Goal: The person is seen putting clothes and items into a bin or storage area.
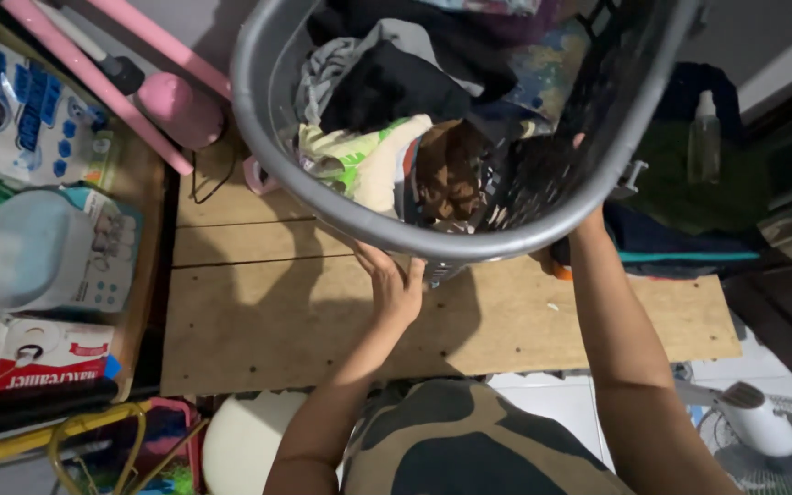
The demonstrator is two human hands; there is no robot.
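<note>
A grey plastic laundry basket (268, 137) full of mixed clothes (387, 82) is lifted and tilted toward me over a wooden board (286, 321). My left hand (391, 284) presses against the underside of the basket near its front rim. My right hand (579, 174) reaches up along the basket's right wall and is seen partly through the dark mesh, fingers on the side. The clothes inside are black, grey, brown and a green-and-white printed piece.
Boxes and packages (43, 247) are stacked at the left. Pink poles (130, 92) lean at the upper left. A clear spray bottle (705, 137) stands on dark fabric at the right. A white fan (763, 426) is at the lower right, a pale stool (240, 440) below.
</note>
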